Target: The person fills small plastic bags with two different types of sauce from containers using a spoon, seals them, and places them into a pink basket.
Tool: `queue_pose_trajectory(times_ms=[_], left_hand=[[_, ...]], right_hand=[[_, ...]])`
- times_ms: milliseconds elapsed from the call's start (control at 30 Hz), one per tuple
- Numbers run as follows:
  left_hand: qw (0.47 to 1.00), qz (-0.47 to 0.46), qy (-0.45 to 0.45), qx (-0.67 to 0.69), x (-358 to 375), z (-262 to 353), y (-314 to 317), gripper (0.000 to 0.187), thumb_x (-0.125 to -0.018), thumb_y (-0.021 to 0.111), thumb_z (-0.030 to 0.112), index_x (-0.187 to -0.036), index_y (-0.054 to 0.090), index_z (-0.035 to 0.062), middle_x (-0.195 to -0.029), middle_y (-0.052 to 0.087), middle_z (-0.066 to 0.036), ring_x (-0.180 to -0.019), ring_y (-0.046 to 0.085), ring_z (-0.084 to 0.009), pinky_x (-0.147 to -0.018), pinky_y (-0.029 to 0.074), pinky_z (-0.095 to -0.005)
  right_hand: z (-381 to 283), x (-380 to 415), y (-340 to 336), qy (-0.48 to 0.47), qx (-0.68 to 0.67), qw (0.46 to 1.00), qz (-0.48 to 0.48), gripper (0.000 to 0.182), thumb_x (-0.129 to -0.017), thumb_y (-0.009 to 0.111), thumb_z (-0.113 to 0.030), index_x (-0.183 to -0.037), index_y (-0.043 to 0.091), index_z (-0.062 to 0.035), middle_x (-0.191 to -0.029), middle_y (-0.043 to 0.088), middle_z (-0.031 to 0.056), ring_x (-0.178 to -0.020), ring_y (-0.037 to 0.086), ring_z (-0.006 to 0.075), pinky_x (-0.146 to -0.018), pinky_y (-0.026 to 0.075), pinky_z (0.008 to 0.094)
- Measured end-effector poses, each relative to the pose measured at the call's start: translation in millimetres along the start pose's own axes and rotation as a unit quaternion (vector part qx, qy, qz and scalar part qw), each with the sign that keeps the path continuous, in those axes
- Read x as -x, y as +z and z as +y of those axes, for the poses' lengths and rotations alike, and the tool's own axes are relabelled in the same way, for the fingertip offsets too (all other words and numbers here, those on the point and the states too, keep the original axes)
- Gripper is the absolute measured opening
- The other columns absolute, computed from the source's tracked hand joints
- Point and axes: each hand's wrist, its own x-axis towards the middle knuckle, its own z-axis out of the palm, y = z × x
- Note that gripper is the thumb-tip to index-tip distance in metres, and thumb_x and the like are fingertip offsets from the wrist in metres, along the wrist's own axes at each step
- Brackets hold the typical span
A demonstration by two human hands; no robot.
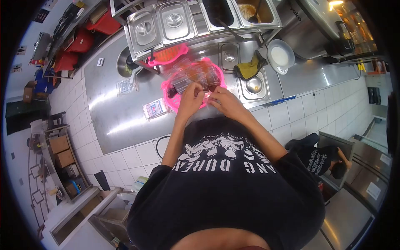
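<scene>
A round pink plastic basket (170, 102) stands on the steel counter in front of me, filled with clear plastic bags (192, 71) of orange and dark contents. Over its near rim, my left hand (191, 100) pinches what looks like the gathered top of one clear bag. Close beside it on the right, my right hand (227, 102) has its fingers closed on the same bag's top. The fingertips nearly meet, and the exact grip is partly hidden. Left of the basket lies a flat packet of clear bags (154, 109) with a blue and red print.
Behind the basket are a second pink basket (168, 55) and lidded steel pans (175, 21). A yellow-black cloth (250, 68) lies over a steel pan at right, beside a white bowl (280, 57). Another person (323, 160) bends at an open steel fridge behind me, right.
</scene>
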Motion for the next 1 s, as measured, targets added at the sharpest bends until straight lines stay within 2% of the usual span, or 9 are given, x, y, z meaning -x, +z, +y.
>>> queue_pose_trajectory(times_ms=[133, 200, 267, 367, 433, 533, 700, 933, 1000], left_hand=[[0.974, -0.085, 0.005, 0.212, -6, 1, 0, 0.021, -0.093, 0.050, 0.019, -0.103, 0.059, 0.0028, -0.105, 0.062, -0.007, -0.100, 0.059, -0.0173, -0.091, 0.045, -0.0353], [0.869, -0.192, -0.139, 0.434, -2, 0, -1, 0.025, -0.099, 0.048, 0.024, -0.109, 0.059, 0.0037, -0.113, 0.060, -0.007, -0.107, 0.056, -0.0156, -0.096, 0.042, -0.0350], [0.870, -0.218, -0.116, 0.426, -1, 3, 0, 0.028, -0.100, 0.047, 0.027, -0.111, 0.058, 0.0036, -0.113, 0.060, -0.007, -0.107, 0.056, -0.0157, -0.096, 0.043, -0.0348], [0.865, -0.237, -0.116, 0.428, 1, -4, 3, 0.032, -0.102, 0.048, 0.031, -0.116, 0.057, 0.0035, -0.114, 0.060, -0.008, -0.107, 0.056, -0.0161, -0.094, 0.044, -0.0340], [0.860, -0.232, -0.140, 0.432, 0, -2, 2, 0.034, -0.102, 0.048, 0.033, -0.118, 0.057, 0.0035, -0.114, 0.059, -0.008, -0.107, 0.056, -0.0165, -0.094, 0.044, -0.0334], [0.805, -0.274, -0.094, 0.518, -8, 16, -1, 0.035, -0.102, 0.050, 0.034, -0.117, 0.056, 0.0040, -0.115, 0.058, -0.007, -0.106, 0.055, -0.0156, -0.093, 0.044, -0.0314], [0.886, -0.298, -0.071, 0.348, -12, 20, -6, 0.037, -0.102, 0.049, 0.039, -0.116, 0.056, 0.0050, -0.112, 0.057, -0.004, -0.102, 0.055, -0.0135, -0.091, 0.044, -0.0293], [0.879, -0.330, -0.101, 0.330, -19, 1, -10, 0.031, -0.102, 0.051, 0.038, -0.113, 0.052, 0.0090, -0.107, 0.055, -0.001, -0.099, 0.055, -0.0100, -0.083, 0.046, -0.0253], [0.809, -0.357, -0.160, 0.439, -13, 10, -10, 0.028, -0.101, 0.052, 0.037, -0.107, 0.049, 0.0099, -0.102, 0.055, 0.000, -0.098, 0.056, -0.0101, -0.080, 0.048, -0.0265]], right_hand=[[-6, -12, -11, 0.171, -0.371, 0.913, -0.008, 0.017, -0.089, 0.070, -0.011, -0.088, 0.054, -0.0034, -0.075, 0.051, -0.0026, -0.073, 0.049, 0.0069, -0.067, 0.043, 0.0245], [-4, -10, -12, 0.176, -0.409, 0.895, -0.010, 0.015, -0.089, 0.070, -0.010, -0.087, 0.057, -0.0035, -0.077, 0.053, -0.0022, -0.072, 0.050, 0.0067, -0.065, 0.042, 0.0237], [-5, -10, -15, 0.179, -0.445, 0.877, -0.010, 0.013, -0.089, 0.070, -0.010, -0.087, 0.059, -0.0037, -0.079, 0.055, -0.0019, -0.071, 0.050, 0.0064, -0.063, 0.041, 0.0228], [-8, -10, -20, 0.020, -0.297, 0.952, 0.069, 0.012, -0.089, 0.071, -0.013, -0.086, 0.064, -0.0035, -0.079, 0.058, -0.0017, -0.067, 0.050, 0.0053, -0.058, 0.039, 0.0206], [-13, -10, -27, 0.167, -0.497, 0.850, -0.060, 0.012, -0.088, 0.072, -0.015, -0.084, 0.068, -0.0049, -0.079, 0.059, -0.0024, -0.063, 0.051, 0.0049, -0.055, 0.040, 0.0211], [-25, -11, -39, 0.223, -0.464, 0.849, -0.120, 0.015, -0.090, 0.071, -0.018, -0.087, 0.068, -0.0028, -0.072, 0.059, -0.0027, -0.053, 0.047, 0.0037, -0.046, 0.036, 0.0212], [-16, -12, -39, 0.221, -0.456, 0.840, -0.194, 0.022, -0.095, 0.064, -0.023, -0.096, 0.067, -0.0011, -0.070, 0.062, 0.0002, -0.045, 0.042, 0.0028, -0.040, 0.031, 0.0197], [-23, -13, -47, 0.233, -0.537, 0.788, -0.190, 0.021, -0.095, 0.064, -0.022, -0.092, 0.064, -0.0016, -0.074, 0.065, 0.0034, -0.041, 0.043, 0.0027, -0.036, 0.029, 0.0196], [-15, -13, -36, 0.216, -0.508, 0.812, -0.187, 0.020, -0.094, 0.065, -0.021, -0.091, 0.063, -0.0021, -0.074, 0.065, 0.0040, -0.041, 0.042, 0.0028, -0.036, 0.029, 0.0196]])
